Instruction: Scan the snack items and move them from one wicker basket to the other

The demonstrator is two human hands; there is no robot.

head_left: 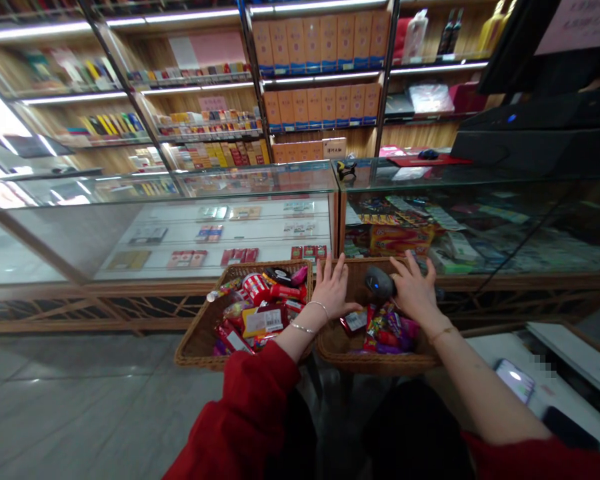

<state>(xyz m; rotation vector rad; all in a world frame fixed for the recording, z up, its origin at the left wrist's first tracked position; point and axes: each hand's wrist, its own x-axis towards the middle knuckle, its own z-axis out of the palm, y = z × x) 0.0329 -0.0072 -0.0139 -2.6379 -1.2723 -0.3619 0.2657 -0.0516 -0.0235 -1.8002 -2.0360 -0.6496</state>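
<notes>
Two wicker baskets stand side by side before me. The left basket (200, 343) is full of wrapped snacks (265, 320) in red, yellow and purple. In the right basket (380, 362) lie fewer packets (390, 330), mostly purple and red, along with a dark grey rounded device (379, 283) showing a small blue light. My left hand (331, 290) is spread over the edges where the baskets meet, holding nothing. My right hand (414, 287) has its fingers apart at the right basket's far right side, just right of the grey device, with nothing visible in it.
Behind the baskets runs a glass display counter (230, 193) with small boxes inside. Shelves of boxed goods (320, 43) line the wall. A monitor (520, 53) stands at upper right. At lower right, a phone (515, 380) lies on a white surface (495, 347).
</notes>
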